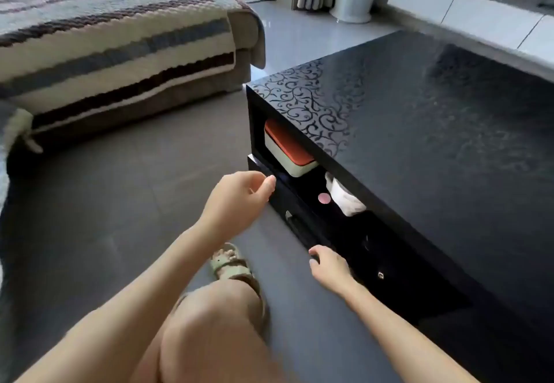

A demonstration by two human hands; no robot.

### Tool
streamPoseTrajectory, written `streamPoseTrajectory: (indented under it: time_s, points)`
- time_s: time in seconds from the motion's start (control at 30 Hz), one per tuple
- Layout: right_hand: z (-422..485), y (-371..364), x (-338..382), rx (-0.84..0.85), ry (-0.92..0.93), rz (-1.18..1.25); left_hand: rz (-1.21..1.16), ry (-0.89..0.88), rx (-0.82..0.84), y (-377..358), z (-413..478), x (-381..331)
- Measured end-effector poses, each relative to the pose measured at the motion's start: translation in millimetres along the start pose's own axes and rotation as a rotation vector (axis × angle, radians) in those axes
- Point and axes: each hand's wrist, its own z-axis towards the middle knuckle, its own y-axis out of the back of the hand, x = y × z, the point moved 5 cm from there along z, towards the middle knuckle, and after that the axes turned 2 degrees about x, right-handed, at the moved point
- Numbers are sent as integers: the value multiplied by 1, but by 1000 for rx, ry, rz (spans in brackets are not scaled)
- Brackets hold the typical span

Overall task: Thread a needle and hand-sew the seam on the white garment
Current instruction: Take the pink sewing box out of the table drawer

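- A bare knee and a pale green sandal (229, 262) fill the foreground; the person crouches on a grey floor.
- The right hand (328, 267) hooks curled fingers over the top edge of a black drawer (299, 229).
- The left hand (242, 195) hovers at the drawer's far corner, loosely curled and empty.
- A folded white cloth (344, 200), likely the garment, lies on the open shelf above the drawer, lengthwise along the opening. It sits beyond the right hand and to the right of the left hand, which is the free one.
- A pink disc (324, 198) lies just beside it, and a red-lidded box (287, 149) farther along.
- No needle or thread shows.
- The glossy black table (419, 143) and the striped sofa (120, 38) carry no readable writing.
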Motion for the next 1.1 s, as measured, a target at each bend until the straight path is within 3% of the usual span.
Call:
streamPoseTrajectory:
  time_s: [0.2, 0.47, 0.8, 0.9, 0.97, 1.03, 1.1]
  points:
    - [78, -44, -15, 134, -154, -52, 109, -7, 155, -24, 31, 44]
    - [90, -78, -12, 203, -293, -90, 250, -86, 166, -14, 56, 52]
    - [49, -95, 24, 377, -94, -144, 360, -53, 251, -29, 57, 51]
    - [26, -74, 42, 128, 49, 4, 377, -36, 273, -32, 56, 51]
    - [14, -45, 40, -252, 92, 139, 388, -20, 279, -31, 56, 53]
    - [11, -26, 20, -574, 47, 125, 408, -4, 284, -31, 58, 54]
    - [23, -27, -1, -478, -112, 62, 424, 6, 297, -33, 58, 55]
